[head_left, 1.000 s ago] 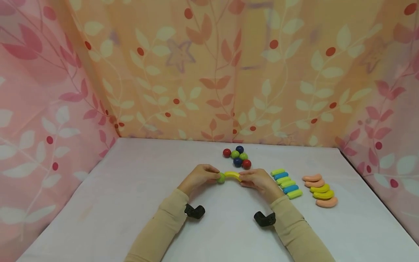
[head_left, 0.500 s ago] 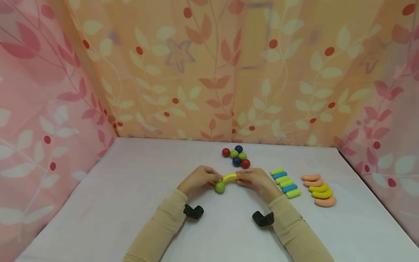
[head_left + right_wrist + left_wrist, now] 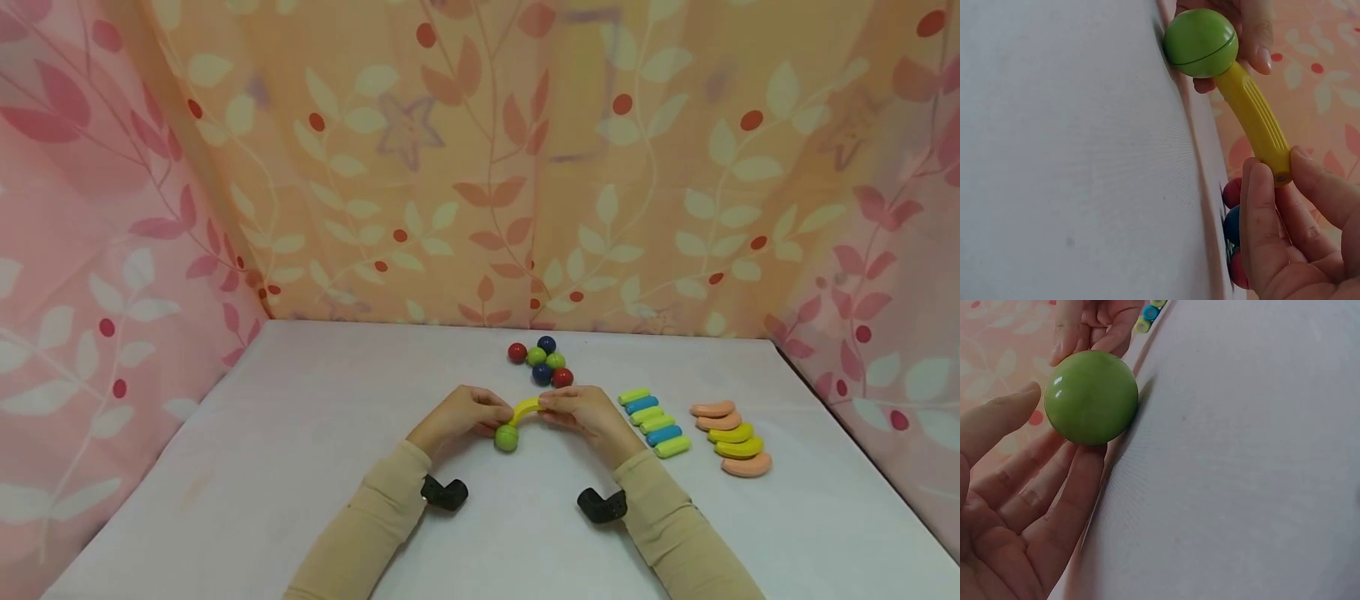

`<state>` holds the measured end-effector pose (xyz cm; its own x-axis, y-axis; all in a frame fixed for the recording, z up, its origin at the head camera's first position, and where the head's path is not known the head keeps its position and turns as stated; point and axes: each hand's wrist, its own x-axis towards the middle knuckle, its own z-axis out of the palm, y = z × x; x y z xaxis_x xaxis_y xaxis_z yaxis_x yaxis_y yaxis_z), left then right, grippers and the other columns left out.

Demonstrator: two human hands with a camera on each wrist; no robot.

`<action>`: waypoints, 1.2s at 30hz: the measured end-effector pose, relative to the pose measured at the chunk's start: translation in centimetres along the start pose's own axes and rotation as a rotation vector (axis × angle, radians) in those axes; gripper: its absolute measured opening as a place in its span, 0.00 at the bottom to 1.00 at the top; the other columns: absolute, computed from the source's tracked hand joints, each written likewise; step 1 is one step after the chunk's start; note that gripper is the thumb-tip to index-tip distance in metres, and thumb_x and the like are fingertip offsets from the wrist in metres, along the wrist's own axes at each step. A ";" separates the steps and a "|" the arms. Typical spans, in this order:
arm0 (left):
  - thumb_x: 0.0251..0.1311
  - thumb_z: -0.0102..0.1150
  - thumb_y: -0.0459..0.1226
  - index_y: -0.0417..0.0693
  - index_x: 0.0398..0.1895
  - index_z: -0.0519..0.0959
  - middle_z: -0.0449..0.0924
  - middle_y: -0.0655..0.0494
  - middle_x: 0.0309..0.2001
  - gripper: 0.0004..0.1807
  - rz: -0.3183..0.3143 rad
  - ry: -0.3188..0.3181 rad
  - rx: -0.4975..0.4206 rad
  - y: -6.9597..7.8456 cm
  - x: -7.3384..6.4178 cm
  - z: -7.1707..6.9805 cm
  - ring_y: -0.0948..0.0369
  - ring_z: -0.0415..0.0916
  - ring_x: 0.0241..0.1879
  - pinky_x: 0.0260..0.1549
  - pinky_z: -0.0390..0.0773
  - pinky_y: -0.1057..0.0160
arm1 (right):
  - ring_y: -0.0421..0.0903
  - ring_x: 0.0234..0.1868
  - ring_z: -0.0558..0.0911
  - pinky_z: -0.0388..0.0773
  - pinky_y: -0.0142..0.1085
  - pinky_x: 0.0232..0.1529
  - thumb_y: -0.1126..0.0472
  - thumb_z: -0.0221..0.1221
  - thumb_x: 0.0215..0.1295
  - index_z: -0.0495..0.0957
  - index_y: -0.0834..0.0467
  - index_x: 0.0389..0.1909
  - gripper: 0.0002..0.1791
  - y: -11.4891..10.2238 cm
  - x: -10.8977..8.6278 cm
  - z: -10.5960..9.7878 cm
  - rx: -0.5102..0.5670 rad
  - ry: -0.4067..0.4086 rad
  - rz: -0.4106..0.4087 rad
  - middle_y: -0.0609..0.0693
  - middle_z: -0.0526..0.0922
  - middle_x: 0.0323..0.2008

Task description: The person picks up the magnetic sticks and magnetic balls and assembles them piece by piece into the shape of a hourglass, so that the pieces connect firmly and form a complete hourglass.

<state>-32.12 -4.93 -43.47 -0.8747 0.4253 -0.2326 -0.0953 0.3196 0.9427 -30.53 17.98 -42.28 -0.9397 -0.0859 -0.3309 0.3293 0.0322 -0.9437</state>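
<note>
A yellow curved toy piece (image 3: 1254,119), grooved along its side, is joined at one end to a green ball (image 3: 1200,44). My right hand (image 3: 588,414) pinches the other end between thumb and fingers. My left hand (image 3: 467,414) is beside the ball end; in the left wrist view its fairly straight fingers reach to the underside of the ball. Its thumb (image 3: 1016,409) stands apart from the ball there. In the head view the ball hangs on the near side of the left fingertips, close over the white table (image 3: 360,375).
Behind the hands lies a cluster of red, blue and green balls (image 3: 542,373). To the right, a row of short green and blue rods (image 3: 657,425) lies beside a row of curved pink and yellow pieces (image 3: 738,448). Patterned curtains (image 3: 412,208) surround the table.
The green ball, earlier between the left fingertips, has swung toward me and now hangs below them. The yellow piece has turned with it, while the right hand keeps its grip.
</note>
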 end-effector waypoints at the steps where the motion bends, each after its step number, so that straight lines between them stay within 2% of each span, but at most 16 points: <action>1: 0.62 0.67 0.42 0.40 0.45 0.85 0.87 0.55 0.38 0.15 0.004 -0.002 0.009 0.0 0.0 0.1 0.65 0.82 0.36 0.42 0.85 0.65 | 0.40 0.36 0.86 0.85 0.31 0.42 0.65 0.63 0.67 0.78 0.72 0.54 0.19 0.1 0.0 0.0 -0.004 -0.002 -0.004 0.51 0.87 0.39; 5: 0.60 0.67 0.41 0.41 0.48 0.84 0.86 0.55 0.42 0.16 0.016 -0.014 0.014 -0.1 -0.1 0.3 0.65 0.81 0.38 0.44 0.84 0.65 | 0.41 0.37 0.87 0.85 0.32 0.43 0.64 0.64 0.65 0.80 0.71 0.53 0.18 0.3 0.0 0.3 -0.038 -0.023 -0.033 0.52 0.88 0.39; 9: 0.60 0.68 0.39 0.41 0.50 0.82 0.85 0.53 0.44 0.17 0.018 -0.038 -0.022 -0.4 0.0 0.4 0.64 0.81 0.39 0.46 0.84 0.64 | 0.42 0.38 0.87 0.85 0.35 0.47 0.62 0.65 0.65 0.81 0.69 0.52 0.18 0.3 0.0 0.4 -0.076 -0.015 -0.063 0.52 0.88 0.39; 15: 0.60 0.68 0.39 0.41 0.51 0.82 0.85 0.52 0.42 0.18 -0.002 -0.020 -0.055 -0.9 0.3 0.0 0.64 0.82 0.38 0.45 0.85 0.64 | 0.38 0.38 0.87 0.84 0.34 0.49 0.55 0.65 0.66 0.82 0.64 0.52 0.20 -0.6 0.2 -0.4 -0.136 0.137 -0.126 0.52 0.89 0.42; 17: 0.60 0.68 0.39 0.41 0.52 0.81 0.85 0.52 0.42 0.18 -0.021 -0.015 -0.079 -1.0 0.4 -0.1 0.63 0.82 0.37 0.44 0.85 0.63 | 0.36 0.39 0.87 0.84 0.33 0.49 0.55 0.65 0.65 0.81 0.64 0.54 0.21 -0.8 0.3 -1.0 -0.144 0.197 -0.156 0.54 0.88 0.47; 20: 0.60 0.67 0.38 0.41 0.53 0.80 0.85 0.51 0.41 0.18 -0.042 -0.013 -0.125 -1.0 0.5 -0.3 0.63 0.81 0.37 0.42 0.86 0.63 | 0.39 0.46 0.85 0.82 0.35 0.54 0.55 0.67 0.64 0.78 0.63 0.59 0.25 -1.0 0.5 -1.7 -0.178 0.266 -0.175 0.57 0.84 0.56; 26: 0.60 0.68 0.37 0.41 0.52 0.81 0.85 0.53 0.39 0.18 -0.056 0.002 -0.167 -1.3 0.8 -0.4 0.63 0.80 0.37 0.40 0.85 0.65 | 0.54 0.63 0.75 0.73 0.47 0.67 0.52 0.67 0.63 0.74 0.61 0.64 0.31 -1.1 0.9 -2.5 -0.263 0.299 -0.127 0.61 0.76 0.64; 36: 0.61 0.67 0.37 0.40 0.53 0.81 0.84 0.52 0.40 0.18 -0.064 -0.010 -0.156 -1.4 0.8 -0.2 0.63 0.79 0.38 0.40 0.85 0.66 | 0.53 0.60 0.76 0.73 0.46 0.66 0.49 0.69 0.60 0.74 0.60 0.64 0.34 -1.5 2.6 -2.6 -0.327 0.311 -0.026 0.61 0.74 0.65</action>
<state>-32.77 -5.26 -44.89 -0.8598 0.4166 -0.2953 -0.2244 0.2113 0.9513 -33.65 20.27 -41.72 -0.9466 0.2107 -0.2441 0.3063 0.3511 -0.8848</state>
